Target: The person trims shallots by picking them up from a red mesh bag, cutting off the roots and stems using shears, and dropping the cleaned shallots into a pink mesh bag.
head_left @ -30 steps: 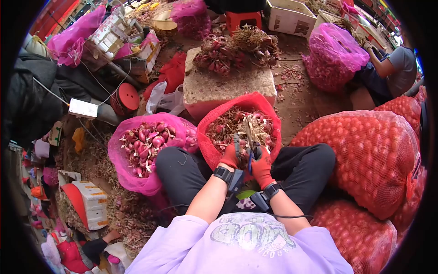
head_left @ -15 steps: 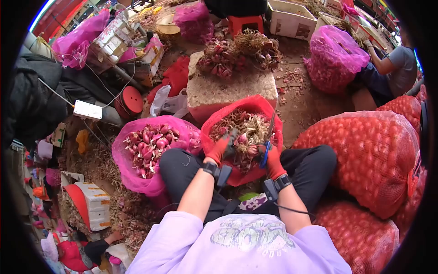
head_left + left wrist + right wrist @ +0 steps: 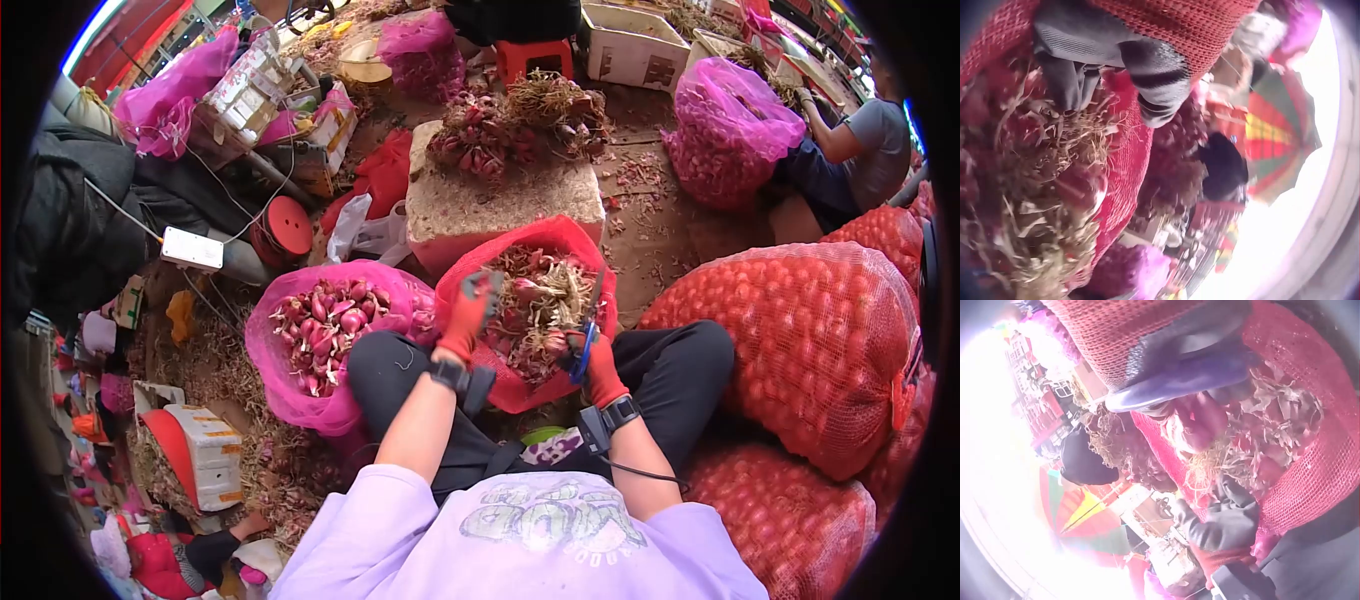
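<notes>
In the head view my gloved left hand [image 3: 470,312] is over the left rim of the red mesh bag [image 3: 462,268], its dark fingers [image 3: 1157,81] loosely bent above dry roots, with nothing seen in its grip. My gloved right hand [image 3: 600,368] grips blue-handled scissors [image 3: 583,350] at the bag's right side, blades pointing away from me. A bunch of shallots with dry stems [image 3: 548,300] lies in the bag between my hands. In the right wrist view, shallot bulbs [image 3: 1194,422] are close beside the blue handle [image 3: 1179,381].
A pink mesh bag of shallots [image 3: 258,350] stands at the left. Beyond the red bag, a pale block [image 3: 500,215] bears untrimmed bunches. Full red sacks [image 3: 790,330] stand at the right; a person [image 3: 880,145] sits behind them. A white power strip [image 3: 192,248] hangs at the left.
My hands were together at the bunch and have parted. The left has moved up and left to the rim; the right, with the scissors, has moved right. The bunch lies lower in the bag.
</notes>
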A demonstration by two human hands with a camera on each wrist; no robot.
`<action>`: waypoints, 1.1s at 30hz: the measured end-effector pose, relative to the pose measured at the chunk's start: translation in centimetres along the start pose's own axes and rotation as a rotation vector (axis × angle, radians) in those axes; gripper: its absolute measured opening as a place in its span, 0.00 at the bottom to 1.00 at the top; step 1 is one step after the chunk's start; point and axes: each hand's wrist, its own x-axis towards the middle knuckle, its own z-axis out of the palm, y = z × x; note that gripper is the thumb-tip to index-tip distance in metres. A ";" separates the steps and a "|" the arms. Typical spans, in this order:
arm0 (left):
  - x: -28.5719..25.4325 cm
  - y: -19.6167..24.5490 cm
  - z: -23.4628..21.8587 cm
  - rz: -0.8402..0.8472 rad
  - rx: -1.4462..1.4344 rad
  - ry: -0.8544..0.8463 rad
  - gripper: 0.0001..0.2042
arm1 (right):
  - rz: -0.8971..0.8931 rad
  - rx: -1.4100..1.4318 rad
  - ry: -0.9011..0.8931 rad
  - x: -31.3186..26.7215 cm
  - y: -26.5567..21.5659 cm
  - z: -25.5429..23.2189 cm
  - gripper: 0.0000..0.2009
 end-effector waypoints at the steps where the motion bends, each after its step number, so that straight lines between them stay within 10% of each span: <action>1: -2.7 2.6 3.9 0.156 0.348 0.075 0.24 | 0.000 -0.013 -0.008 -0.4 -0.8 1.4 0.10; 2: -6.0 6.4 6.8 -0.154 0.302 -0.075 0.31 | 0.004 -0.024 -0.017 -0.8 -1.3 3.0 0.10; 4: -7.8 2.2 7.1 -0.006 -0.108 -0.311 0.24 | 0.082 0.083 -0.071 -1.3 -1.5 5.3 0.10; 13: -8.9 0.9 0.5 -0.378 -0.600 0.271 0.13 | 0.420 -0.238 -0.357 -3.5 -3.1 3.1 0.12; 18: -9.0 0.3 0.9 -0.305 -0.516 0.219 0.10 | 0.706 -0.347 -0.324 -5.6 -3.7 2.8 0.18; 27: -9.7 0.9 1.1 -0.253 -0.354 0.104 0.10 | 0.207 -0.775 -0.295 -1.5 -0.9 3.7 0.21; 33: -11.2 3.6 3.3 -0.272 -0.487 -0.026 0.12 | 0.345 -0.467 -0.147 -4.0 -2.6 3.0 0.15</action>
